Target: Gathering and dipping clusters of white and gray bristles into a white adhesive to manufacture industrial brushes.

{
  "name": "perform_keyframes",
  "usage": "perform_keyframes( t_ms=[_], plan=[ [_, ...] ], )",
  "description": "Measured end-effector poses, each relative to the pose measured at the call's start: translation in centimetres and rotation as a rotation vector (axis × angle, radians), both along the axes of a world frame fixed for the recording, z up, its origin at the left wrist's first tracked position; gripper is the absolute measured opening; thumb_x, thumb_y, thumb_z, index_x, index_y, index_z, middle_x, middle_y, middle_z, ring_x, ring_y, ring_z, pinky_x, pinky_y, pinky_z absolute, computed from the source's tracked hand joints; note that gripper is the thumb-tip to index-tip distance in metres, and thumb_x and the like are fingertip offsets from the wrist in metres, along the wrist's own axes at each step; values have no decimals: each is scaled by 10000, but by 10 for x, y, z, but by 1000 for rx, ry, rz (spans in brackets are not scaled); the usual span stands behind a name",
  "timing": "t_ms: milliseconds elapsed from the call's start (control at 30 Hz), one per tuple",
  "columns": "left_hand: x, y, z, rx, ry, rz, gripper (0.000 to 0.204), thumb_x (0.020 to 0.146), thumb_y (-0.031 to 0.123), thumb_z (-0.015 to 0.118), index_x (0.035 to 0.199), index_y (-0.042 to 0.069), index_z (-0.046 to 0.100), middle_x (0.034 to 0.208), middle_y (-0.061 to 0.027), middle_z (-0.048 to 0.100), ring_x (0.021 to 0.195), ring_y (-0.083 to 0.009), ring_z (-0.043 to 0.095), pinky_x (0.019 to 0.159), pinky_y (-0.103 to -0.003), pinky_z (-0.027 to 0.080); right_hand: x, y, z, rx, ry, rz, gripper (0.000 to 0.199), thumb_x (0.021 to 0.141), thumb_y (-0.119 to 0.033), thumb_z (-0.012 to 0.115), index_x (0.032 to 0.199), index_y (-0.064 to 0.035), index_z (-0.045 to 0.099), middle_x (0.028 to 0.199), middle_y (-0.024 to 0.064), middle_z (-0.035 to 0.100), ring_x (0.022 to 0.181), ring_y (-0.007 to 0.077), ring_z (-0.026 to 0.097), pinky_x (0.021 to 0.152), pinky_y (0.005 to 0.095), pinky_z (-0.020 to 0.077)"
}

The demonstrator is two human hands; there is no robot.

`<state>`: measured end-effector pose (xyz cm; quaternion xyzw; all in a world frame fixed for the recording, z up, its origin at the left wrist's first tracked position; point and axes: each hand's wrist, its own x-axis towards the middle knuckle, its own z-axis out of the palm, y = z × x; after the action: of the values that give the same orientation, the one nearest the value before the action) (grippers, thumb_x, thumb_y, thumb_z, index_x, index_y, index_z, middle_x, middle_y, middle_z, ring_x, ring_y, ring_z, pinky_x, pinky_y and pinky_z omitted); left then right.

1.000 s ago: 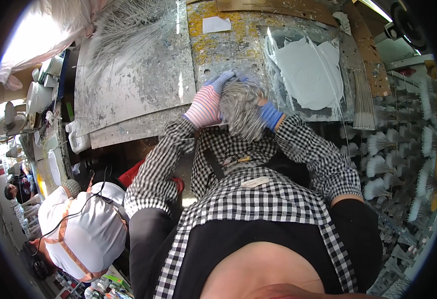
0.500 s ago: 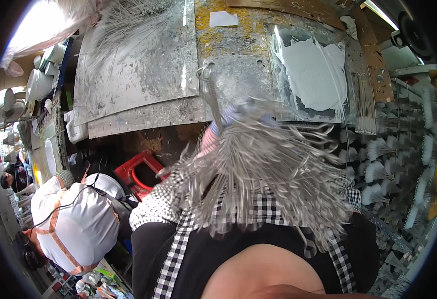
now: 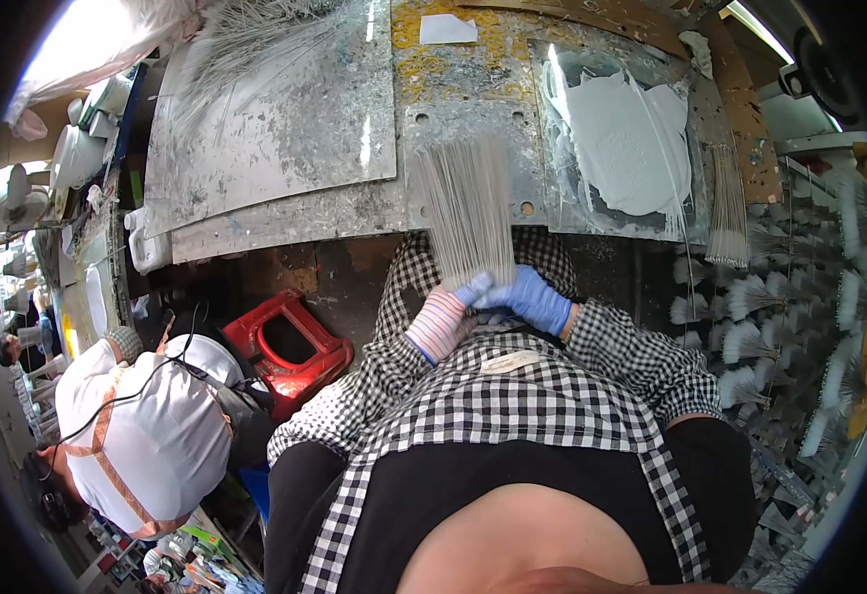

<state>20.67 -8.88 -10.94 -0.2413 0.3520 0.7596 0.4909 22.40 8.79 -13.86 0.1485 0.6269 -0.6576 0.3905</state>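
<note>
A bundle of thin grey wire-like strands (image 3: pixel 465 203) spreads out away from me, its far ends over the front edge of the worktable. Both my hands pinch its near end, close to my lap. My left hand (image 3: pixel 441 322), in a pink-striped glove with blue fingertips, is closed on the bundle's near left side. Beside it, touching, my right hand (image 3: pixel 532 300) in a blue glove is closed round the near right side. The ends inside my fingers are hidden.
White paste lies on a glass plate (image 3: pixel 631 148) at the right of the worktable (image 3: pixel 285 223). Loose strands (image 3: pixel 240 59) lie at the far left, and a bundle (image 3: pixel 727 213) hangs over the right edge. A red stool (image 3: pixel 330 371) and a bent-over person (image 3: pixel 151 445) are at my left.
The strands had flared toward my chest in a blur, with looped ends showing. Now they point away from me in a flat, straight fan, and both hands have come to its near end.
</note>
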Motion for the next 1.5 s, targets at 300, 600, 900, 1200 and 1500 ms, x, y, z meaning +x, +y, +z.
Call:
perform_keyframes(
  t_ms=[300, 600, 900, 1200, 1500],
  plan=[
    [-28, 4, 6, 75, 543, -315, 638, 868, 164, 800, 1427, 61, 509, 1311, -73, 618, 1212, -177, 587, 1083, -338, 466, -14, 18, 42, -544, -152, -297, 795, 772, -336, 884, 1400, 8, 538, 1288, 115, 649, 1217, 216, 596, 1111, 375, 443],
    [7, 9, -39, -166, 894, -451, 1006, 709, 265, 941, 1497, 31, 361, 1414, -169, 526, 1381, -283, 450, 1187, -428, 350, -3, 20, 26, -202, 150, -117, 886, 622, -216, 972, 1361, 0, 534, 1255, 112, 671, 1189, 215, 606, 1083, 371, 479],
    [-84, -8, 50, 272, 805, 185, 894, 743, 202, 884, 1495, 114, 407, 1122, -145, 672, 1045, -266, 671, 943, -440, 560, 17, 23, -7, 42, 398, 384, 1051, 678, -552, 888, 1459, -34, 413, 1309, 188, 632, 1234, 320, 613, 1090, 429, 481],
    [-95, 18, 167, 107, 1548, 161, 455, 742, -60, 751, 1180, -11, 635, 1008, -82, 697, 914, -143, 691, 847, -287, 553, -53, 36, 84, 312, 1165, 41, 983, 593, -322, 987, 1383, -31, 479, 1338, 156, 544, 1247, 303, 549, 1074, 438, 453],
    [-165, 63, 123, -163, 1657, 329, 332, 776, -5, 775, 1070, 39, 627, 903, -12, 700, 818, -83, 660, 785, -262, 561, -142, -4, 21, 97, 1076, -418, 939, 668, -417, 941, 1378, -19, 473, 1306, 144, 600, 1188, 267, 608, 1024, 379, 513]
  ],
)
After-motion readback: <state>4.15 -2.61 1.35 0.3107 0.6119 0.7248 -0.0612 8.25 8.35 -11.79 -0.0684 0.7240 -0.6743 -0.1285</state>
